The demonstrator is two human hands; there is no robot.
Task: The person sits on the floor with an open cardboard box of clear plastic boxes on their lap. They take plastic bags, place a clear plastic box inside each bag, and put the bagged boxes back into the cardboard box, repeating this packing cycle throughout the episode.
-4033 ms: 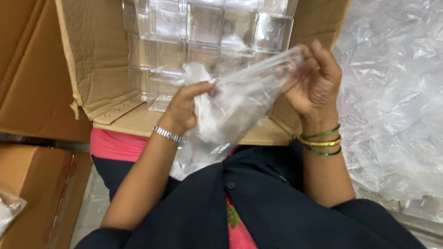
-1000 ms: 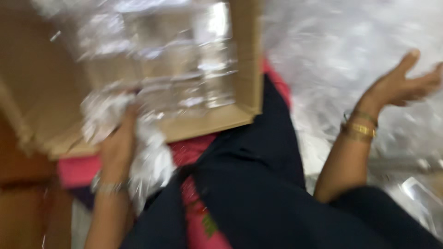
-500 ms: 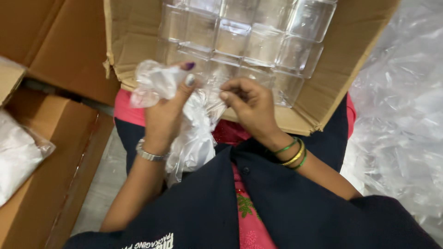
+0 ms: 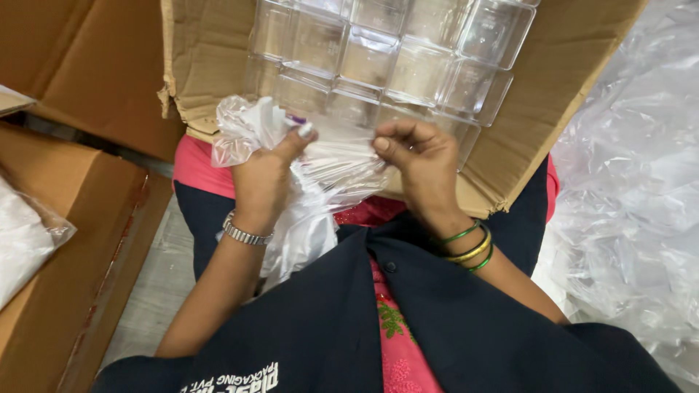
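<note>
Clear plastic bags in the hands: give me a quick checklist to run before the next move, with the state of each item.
1. Left hand grips the bunch of clear plastic bags: ok, fingers closed round it.
2. Right hand has one bag pinched at its edge: ok, thumb and fingers meet on the film.
3. Single bag separated from the bunch: cannot tell, the layers are transparent and overlap.
4. Bag mouth opened: not ok, the film lies flat between the hands.
5. Clear plastic containers within reach in the cardboard box: ok, directly beyond the hands.
6. Loose plastic sheeting clear of the hands: ok, it lies off to the right.
</note>
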